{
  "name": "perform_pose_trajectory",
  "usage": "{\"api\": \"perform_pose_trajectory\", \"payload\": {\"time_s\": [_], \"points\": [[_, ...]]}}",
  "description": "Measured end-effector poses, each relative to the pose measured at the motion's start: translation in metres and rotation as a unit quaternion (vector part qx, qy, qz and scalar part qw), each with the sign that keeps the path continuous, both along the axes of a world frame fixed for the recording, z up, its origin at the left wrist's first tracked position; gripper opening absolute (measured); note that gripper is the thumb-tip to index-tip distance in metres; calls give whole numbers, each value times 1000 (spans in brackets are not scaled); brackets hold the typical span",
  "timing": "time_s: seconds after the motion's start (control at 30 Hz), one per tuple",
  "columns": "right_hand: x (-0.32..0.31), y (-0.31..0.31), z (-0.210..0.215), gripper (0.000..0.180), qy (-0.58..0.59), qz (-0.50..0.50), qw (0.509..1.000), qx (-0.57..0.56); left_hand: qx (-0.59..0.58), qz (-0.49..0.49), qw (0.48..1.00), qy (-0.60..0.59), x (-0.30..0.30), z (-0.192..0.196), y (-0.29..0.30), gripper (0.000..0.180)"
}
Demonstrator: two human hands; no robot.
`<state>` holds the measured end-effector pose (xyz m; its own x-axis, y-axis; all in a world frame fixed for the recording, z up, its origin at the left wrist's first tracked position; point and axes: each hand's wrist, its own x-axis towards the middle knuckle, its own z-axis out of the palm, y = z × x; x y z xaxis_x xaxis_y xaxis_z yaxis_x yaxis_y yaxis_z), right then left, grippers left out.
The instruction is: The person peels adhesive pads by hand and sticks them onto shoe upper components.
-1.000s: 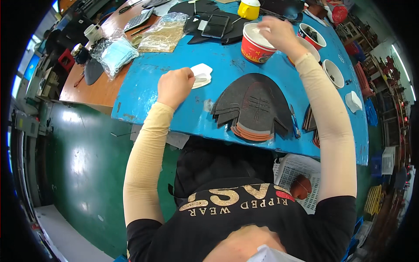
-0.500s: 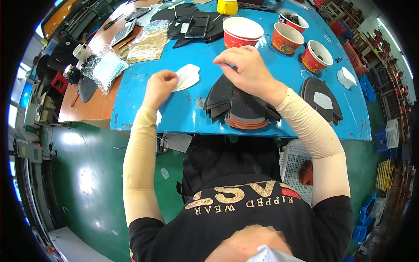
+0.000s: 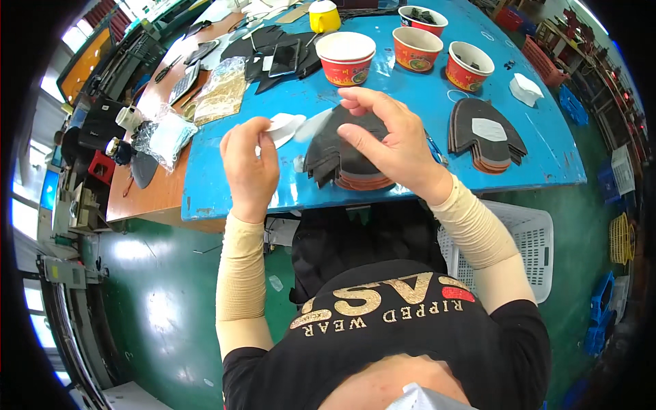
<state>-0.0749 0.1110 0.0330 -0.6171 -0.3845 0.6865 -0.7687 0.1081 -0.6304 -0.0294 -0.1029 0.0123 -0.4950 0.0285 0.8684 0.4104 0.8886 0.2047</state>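
Observation:
My left hand [image 3: 250, 167] is closed, thumb and fingers pinched at the edge of a white rounded cut piece [image 3: 287, 126] that lies near the table's middle. My right hand [image 3: 396, 140] is raised with thumb and fingers apart and nothing plainly between them. Below it sits a stack of dark shaped pieces [image 3: 345, 154] with notched sides and reddish-brown lower edges. A pale, motion-smeared sheet [image 3: 316, 126] shows between the white piece and this stack; what it is I cannot tell. A second dark stack [image 3: 482, 140] to the right has a white patch on top.
On the blue table [image 3: 225, 195] stand a stack of red-and-white paper bowls [image 3: 346, 58], a red tub [image 3: 417, 49] and tubs holding small dark bits [image 3: 470, 66]. Farther back are a phone [image 3: 285, 58] and a yellow pot [image 3: 324, 16]. A white basket [image 3: 536, 246] stands below the right edge.
My left hand has come nearer and turned more upright, and my right hand has opened wider. A pale smeared sheet now shows between the hands. The whole view has shifted somewhat.

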Motion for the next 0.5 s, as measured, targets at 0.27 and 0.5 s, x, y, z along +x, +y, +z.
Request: {"api": "perform_pose_trajectory", "payload": {"time_s": [0.27, 0.5], "points": [[-12, -9, -16, 25, -148, 46, 988, 23, 265, -126, 947, -129, 5, 0, 36, 13], [-35, 17, -26, 11, -312, 118, 939, -84, 382, -4, 911, -155, -3, -6, 21, 15]]}}
